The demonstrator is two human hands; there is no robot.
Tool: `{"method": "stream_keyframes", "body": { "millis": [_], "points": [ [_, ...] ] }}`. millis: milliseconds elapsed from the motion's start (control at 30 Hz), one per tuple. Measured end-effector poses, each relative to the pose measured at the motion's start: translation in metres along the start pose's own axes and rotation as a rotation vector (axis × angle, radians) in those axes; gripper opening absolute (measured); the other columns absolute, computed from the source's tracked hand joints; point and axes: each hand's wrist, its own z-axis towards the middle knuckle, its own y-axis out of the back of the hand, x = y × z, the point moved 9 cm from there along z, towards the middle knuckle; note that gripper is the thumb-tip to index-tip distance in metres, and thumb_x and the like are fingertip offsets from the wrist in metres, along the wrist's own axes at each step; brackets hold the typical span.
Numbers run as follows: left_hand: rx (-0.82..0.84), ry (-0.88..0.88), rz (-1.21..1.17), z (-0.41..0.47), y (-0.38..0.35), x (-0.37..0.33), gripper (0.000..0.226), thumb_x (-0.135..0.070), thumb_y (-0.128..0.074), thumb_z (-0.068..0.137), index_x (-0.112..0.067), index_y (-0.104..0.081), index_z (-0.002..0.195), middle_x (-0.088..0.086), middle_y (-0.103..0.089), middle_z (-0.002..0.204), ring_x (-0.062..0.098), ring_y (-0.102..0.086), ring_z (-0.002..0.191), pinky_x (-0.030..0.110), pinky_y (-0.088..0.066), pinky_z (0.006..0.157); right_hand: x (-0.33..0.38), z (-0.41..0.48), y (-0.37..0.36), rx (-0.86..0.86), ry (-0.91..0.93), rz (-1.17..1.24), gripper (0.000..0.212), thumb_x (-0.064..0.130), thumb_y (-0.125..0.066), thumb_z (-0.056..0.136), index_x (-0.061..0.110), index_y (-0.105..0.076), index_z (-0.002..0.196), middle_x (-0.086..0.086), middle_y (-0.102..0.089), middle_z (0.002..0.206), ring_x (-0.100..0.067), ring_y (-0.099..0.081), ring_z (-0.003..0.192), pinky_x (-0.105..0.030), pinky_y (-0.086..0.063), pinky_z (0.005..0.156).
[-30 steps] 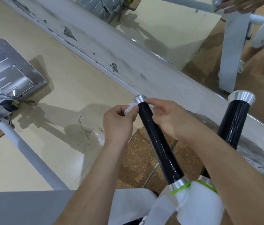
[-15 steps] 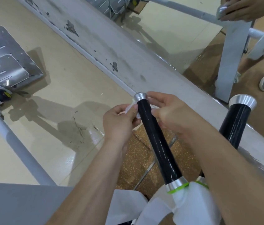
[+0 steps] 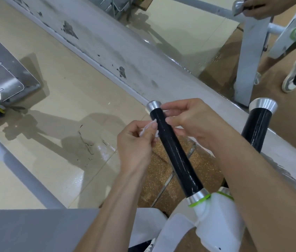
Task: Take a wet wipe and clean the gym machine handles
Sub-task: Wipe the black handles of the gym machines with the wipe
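Note:
Two black machine handles with silver end caps rise from a white frame [image 3: 214, 213]. The near handle [image 3: 175, 151] runs up the middle; the second handle [image 3: 257, 127] stands to its right. My left hand [image 3: 136, 140] pinches a white wet wipe [image 3: 148, 129] against the left side of the near handle, a little below its cap. My right hand [image 3: 189, 120] is on the handle's right side, fingers curled toward it just under the cap. Any wipe behind the handle is hidden.
A long white machine beam [image 3: 107, 51] crosses diagonally behind the handles. A steel footplate [image 3: 1, 73] and a white tube [image 3: 16, 170] lie at left. A grey pad [image 3: 34, 230] fills the lower left. Another person's hand [image 3: 260, 6] and shoe [image 3: 292, 77] show at upper right.
My left hand has slid with the wipe from the cap end a little way down the near handle. My right hand stays near the cap. The view has shifted slightly.

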Motion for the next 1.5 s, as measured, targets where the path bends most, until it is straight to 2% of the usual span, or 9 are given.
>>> {"method": "stream_keyframes", "body": {
  "millis": [200,300,400,667,800,1033,1233,1400,1500],
  "points": [
    [-0.029,0.003,-0.075,0.002,0.003,0.002,0.006,-0.013,-0.071,0.085,-0.008,-0.075,0.087,-0.007,-0.068,0.068,0.004,-0.058,0.054,0.020,-0.052,0.057,0.008,-0.035,-0.003,0.109,0.049,-0.414,0.047,0.006,-0.059,0.090,0.034,-0.054,0.127,-0.001,-0.055,0.108,-0.019,-0.068,0.082,-0.025,-0.060,0.067],
    [-0.016,0.030,-0.142,-0.005,-0.005,0.011,0.011,-0.019,-0.068,0.088,-0.020,-0.076,0.096,0.000,-0.075,0.102,0.008,-0.069,0.094,0.026,-0.056,0.082,0.003,-0.050,0.000,0.122,0.041,-0.323,0.044,0.003,-0.062,0.089,0.030,-0.059,0.123,-0.001,-0.057,0.108,-0.014,-0.069,0.080,-0.023,-0.059,0.068],
    [0.017,0.073,-0.157,-0.016,-0.008,0.021,0.018,-0.013,-0.067,0.089,-0.022,-0.074,0.102,0.007,-0.073,0.110,0.017,-0.070,0.101,0.033,-0.053,0.094,-0.006,-0.050,0.005,0.068,0.027,-0.235,0.043,0.002,-0.064,0.087,0.026,-0.062,0.122,0.000,-0.061,0.107,-0.012,-0.069,0.080,-0.027,-0.059,0.071],
    [-0.060,-0.022,-0.169,-0.008,-0.004,0.010,0.009,-0.007,-0.068,0.087,-0.012,-0.075,0.091,0.010,-0.074,0.093,0.022,-0.070,0.088,0.034,-0.058,0.080,-0.011,-0.045,0.007,0.034,0.048,-0.203,0.041,0.001,-0.065,0.085,0.023,-0.064,0.120,0.000,-0.066,0.107,-0.013,-0.068,0.084,-0.022,-0.052,0.062],
    [-0.103,0.052,-0.314,-0.004,-0.008,0.019,0.008,-0.008,-0.068,0.087,-0.012,-0.073,0.084,0.009,-0.072,0.091,0.016,-0.066,0.081,0.029,-0.057,0.073,-0.009,-0.045,0.009,0.029,0.046,-0.206,0.041,0.001,-0.066,0.084,0.024,-0.064,0.118,0.000,-0.067,0.107,-0.010,-0.068,0.081,-0.019,-0.053,0.059],
    [-0.054,0.066,-0.378,-0.023,-0.007,0.030,0.005,-0.006,-0.066,0.086,-0.006,-0.071,0.086,0.005,-0.061,0.066,0.014,-0.051,0.059,0.025,-0.051,0.066,-0.007,-0.046,0.007,0.065,0.042,-0.209,0.041,0.001,-0.066,0.084,0.020,-0.064,0.120,-0.003,-0.069,0.107,-0.018,-0.071,0.091,-0.039,-0.060,0.079],
    [0.009,0.014,-0.278,-0.046,-0.003,0.025,0.014,0.002,-0.064,0.086,-0.009,-0.068,0.078,0.003,-0.059,0.061,0.012,-0.048,0.052,0.022,-0.045,0.052,-0.005,-0.046,0.006,0.094,0.057,-0.213,0.043,-0.001,-0.065,0.084,0.017,-0.062,0.123,-0.006,-0.063,0.109,-0.014,-0.067,0.083,-0.021,-0.056,0.060],
    [-0.023,0.019,-0.287,-0.040,-0.003,0.025,0.015,-0.002,-0.066,0.086,-0.013,-0.071,0.078,-0.001,-0.066,0.068,0.012,-0.054,0.059,0.022,-0.048,0.056,0.004,-0.050,0.003,0.128,0.088,-0.451,0.046,0.007,-0.062,0.089,0.023,-0.054,0.131,0.000,-0.060,0.118,-0.014,-0.065,0.078,-0.027,-0.060,0.069],
    [-0.022,0.020,-0.274,-0.060,0.000,0.030,0.018,0.002,-0.064,0.086,-0.011,-0.067,0.074,0.005,-0.063,0.065,0.013,-0.052,0.053,0.023,-0.046,0.051,0.015,-0.065,-0.009,0.137,0.191,-0.963,0.043,0.015,-0.052,0.095,0.022,-0.047,0.137,0.001,-0.054,0.131,-0.019,-0.059,0.106,-0.031,-0.049,0.093]
  ]
}}
